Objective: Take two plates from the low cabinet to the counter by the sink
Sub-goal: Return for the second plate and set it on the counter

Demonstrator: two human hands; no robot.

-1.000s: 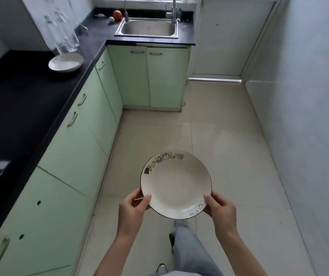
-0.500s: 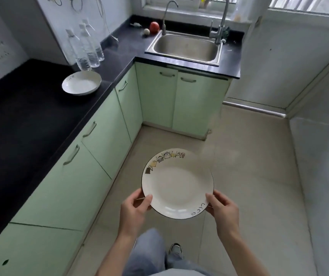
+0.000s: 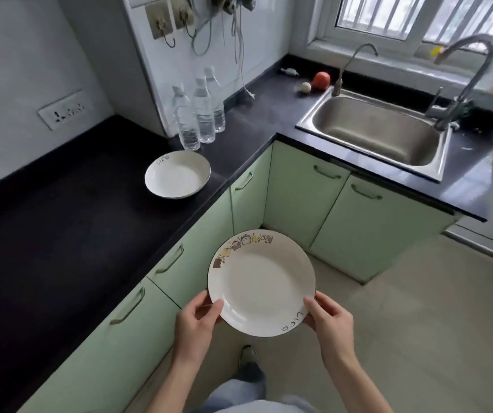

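I hold a white plate (image 3: 261, 283) with small cartoon figures along its far rim, level above the floor in front of the green cabinets. My left hand (image 3: 196, 324) grips its near-left edge and my right hand (image 3: 330, 321) grips its near-right edge. A second white plate (image 3: 177, 174) lies on the black counter (image 3: 75, 222) near the inner corner, just in front of the water bottles. The steel sink (image 3: 376, 131) is set in the counter to the right of that corner.
Three clear water bottles (image 3: 199, 113) stand against the wall behind the resting plate. An orange-red fruit (image 3: 320, 80) and a small pale ball (image 3: 305, 87) lie left of the sink, by a thin tap (image 3: 345, 68). A tall faucet (image 3: 463, 81) rises at the right. Green cabinet doors (image 3: 296, 195) line the beige floor.
I have walked toward the corner and the sink; counter, resting plate and sink now appear much closer and larger. Both hands keep the same grip on the plate.
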